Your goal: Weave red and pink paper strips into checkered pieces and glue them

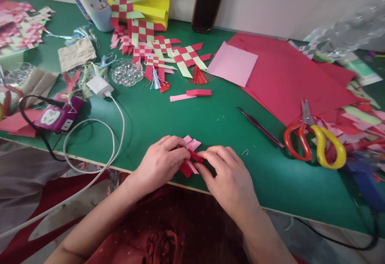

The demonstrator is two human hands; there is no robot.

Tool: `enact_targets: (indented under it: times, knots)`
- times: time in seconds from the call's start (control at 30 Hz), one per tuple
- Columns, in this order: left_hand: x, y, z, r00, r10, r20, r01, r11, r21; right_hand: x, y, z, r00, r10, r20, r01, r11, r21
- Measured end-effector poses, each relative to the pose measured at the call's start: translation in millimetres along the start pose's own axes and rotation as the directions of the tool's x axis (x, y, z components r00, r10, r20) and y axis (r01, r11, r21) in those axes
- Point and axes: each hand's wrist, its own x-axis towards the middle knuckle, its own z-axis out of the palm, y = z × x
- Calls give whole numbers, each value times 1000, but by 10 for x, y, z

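Observation:
At the front edge of the green table, my left hand point(164, 157) and my right hand point(227, 171) both pinch a small piece of red and pink paper strips point(192, 143). My left fingers lie over its left side and hide part of it. My right thumb and forefinger close on a red strip at its right side. Beyond my hands lie a loose pink strip point(182, 98) and a folded red strip point(199, 92), one overlapping the other. Woven paper fish point(189, 57) in red and pale green sit farther back, some with tassels.
Scissors point(307, 113) with red and yellow handles and a dark pen-like cutter point(260, 126) lie to the right, near red paper sheets point(288, 75) and a pink square point(233, 64). On the left are a purple power strip point(60, 113), a white cable point(116, 135) and a tumbler point(98, 5).

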Motion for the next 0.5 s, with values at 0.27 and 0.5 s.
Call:
enact_targets:
  times: [0.27,0.5]
  knots:
    - [2,-12,8,1000,2,-4,-2,1000,-2,49,-46,-6,1000,6,-13,-5,996,91]
    - [11,-24,22,999,24,-31,-24,1000,-5,147,-98,-63,980,170,100,-195,920,340]
